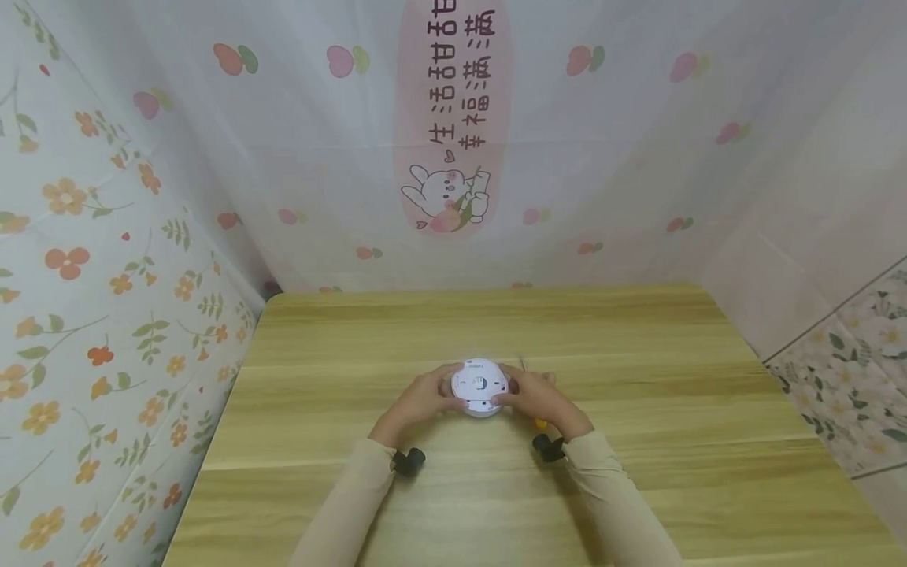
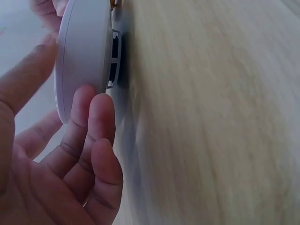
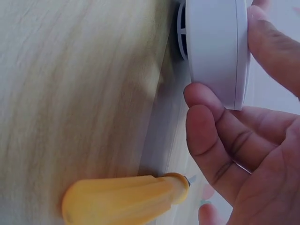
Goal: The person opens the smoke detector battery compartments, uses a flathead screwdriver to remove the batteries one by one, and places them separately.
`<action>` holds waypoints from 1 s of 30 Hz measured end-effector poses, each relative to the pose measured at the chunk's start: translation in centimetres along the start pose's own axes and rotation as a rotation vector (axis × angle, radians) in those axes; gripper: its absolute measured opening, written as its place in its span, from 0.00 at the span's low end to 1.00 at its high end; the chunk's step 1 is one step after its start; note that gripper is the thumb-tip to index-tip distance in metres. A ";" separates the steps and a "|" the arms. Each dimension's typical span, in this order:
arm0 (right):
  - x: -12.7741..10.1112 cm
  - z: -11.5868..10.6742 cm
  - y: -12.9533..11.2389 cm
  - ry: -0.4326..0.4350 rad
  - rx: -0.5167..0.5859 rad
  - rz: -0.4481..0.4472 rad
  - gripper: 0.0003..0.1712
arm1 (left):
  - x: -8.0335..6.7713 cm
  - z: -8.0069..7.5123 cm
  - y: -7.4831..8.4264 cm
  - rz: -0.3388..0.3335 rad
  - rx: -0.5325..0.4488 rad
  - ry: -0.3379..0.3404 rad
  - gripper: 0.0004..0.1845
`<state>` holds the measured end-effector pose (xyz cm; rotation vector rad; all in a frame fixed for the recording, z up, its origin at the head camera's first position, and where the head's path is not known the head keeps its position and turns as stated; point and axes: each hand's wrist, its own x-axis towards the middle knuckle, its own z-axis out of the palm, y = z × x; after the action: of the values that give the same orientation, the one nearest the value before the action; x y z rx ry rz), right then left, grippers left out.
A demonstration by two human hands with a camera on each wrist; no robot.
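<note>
Held between left hand [image 1: 423,399] and right hand [image 1: 533,398], fingers of each curled round its rim, round white device [image 1: 479,386] near centre of wooden table [image 1: 638,354], with yellow-handled screwdriver [image 3: 123,198] flat just beside right hand, flowered cloth walls [image 1: 106,260] close around.

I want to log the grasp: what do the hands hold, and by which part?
Both the left hand and the right hand grip the round white device by its rim, on opposite sides.

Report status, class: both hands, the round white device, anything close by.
Left hand and right hand both grip the round white device by its rim. Device on the wooden table. Yellow-handled tool lies beside the right hand, untouched.
</note>
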<state>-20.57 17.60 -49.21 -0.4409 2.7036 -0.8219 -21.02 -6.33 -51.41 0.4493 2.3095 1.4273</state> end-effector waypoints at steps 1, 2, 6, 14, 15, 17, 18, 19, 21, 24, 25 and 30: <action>0.0 0.0 0.1 0.003 -0.001 -0.003 0.39 | 0.1 0.0 0.0 0.001 0.001 -0.004 0.39; 0.0 0.0 0.1 0.007 -0.004 -0.006 0.39 | 0.1 0.0 0.0 0.003 0.003 -0.007 0.39; 0.0 0.0 0.1 0.017 -0.006 -0.005 0.39 | 0.3 -0.1 0.0 0.006 0.036 -0.002 0.39; -0.1 0.1 -0.3 0.027 -0.023 0.013 0.38 | 0.2 -0.3 0.2 0.007 0.073 0.019 0.36; -0.1 0.1 -0.3 0.030 -0.024 0.014 0.37 | 0.2 -0.3 0.3 0.004 0.075 0.023 0.35; -0.1 0.1 -0.4 0.038 -0.024 0.016 0.36 | 0.1 -0.4 0.4 -0.001 0.081 0.034 0.34; -0.1 0.2 -0.4 0.042 -0.027 0.016 0.36 | 0.0 -0.4 0.5 -0.003 0.083 0.036 0.33; -0.2 0.2 -0.4 0.044 -0.028 0.018 0.35 | 0.0 -0.5 0.5 -0.005 0.088 0.040 0.32; -0.2 0.3 -0.4 0.051 -0.030 0.023 0.35 | 0.0 -0.5 0.6 -0.010 0.094 0.043 0.31; -0.3 0.4 -0.3 0.059 -0.031 0.028 0.35 | 0.0 -0.5 0.5 -0.011 0.101 0.041 0.31; -0.3 0.4 -0.3 0.060 -0.028 0.032 0.35 | 0.1 -0.5 0.5 -0.011 0.103 0.042 0.31; -0.2 0.4 -0.2 0.058 -0.034 0.044 0.35 | 0.0 -0.5 0.4 -0.002 0.085 0.048 0.32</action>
<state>-20.24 17.31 -49.35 -0.3696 2.7737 -0.7900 -21.26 -6.50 -50.88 0.4415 2.4156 1.3572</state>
